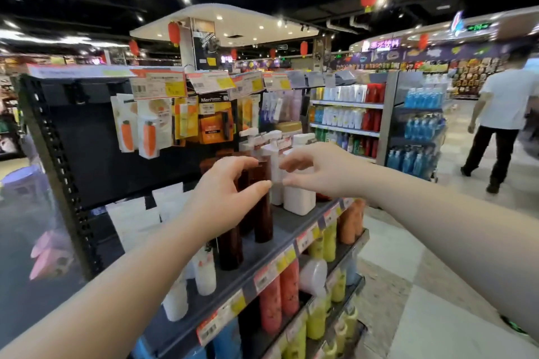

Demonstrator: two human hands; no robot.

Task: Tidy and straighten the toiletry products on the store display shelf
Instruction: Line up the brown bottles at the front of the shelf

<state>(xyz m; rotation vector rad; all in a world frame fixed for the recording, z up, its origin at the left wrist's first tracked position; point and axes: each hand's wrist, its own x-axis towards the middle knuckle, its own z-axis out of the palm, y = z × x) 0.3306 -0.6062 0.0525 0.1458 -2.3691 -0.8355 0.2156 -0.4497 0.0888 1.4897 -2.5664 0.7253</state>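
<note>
Several tall dark brown bottles (pixel 264 221) stand in a row on the grey display shelf (pixel 256 253). To their right stand white pump bottles (pixel 299 201). My left hand (pixel 224 192) hovers in front of the brown bottles' tops, fingers and thumb spread apart and loosely curved, and I see no grip on a bottle. My right hand (pixel 315 172) reaches in from the right at the white pump bottles, thumb and forefinger apart with a narrow white bottle showing between them. White tubes (pixel 204 274) stand at the shelf's near left.
Price tags (pixel 274 268) line the shelf edge. Red bottles (pixel 280 297) and yellow bottles (pixel 329 242) fill the lower shelves. Carded packs (pixel 148 137) hang above. Another shelving unit (pixel 350 116) stands behind, and a person (pixel 501 114) walks in the aisle on the right.
</note>
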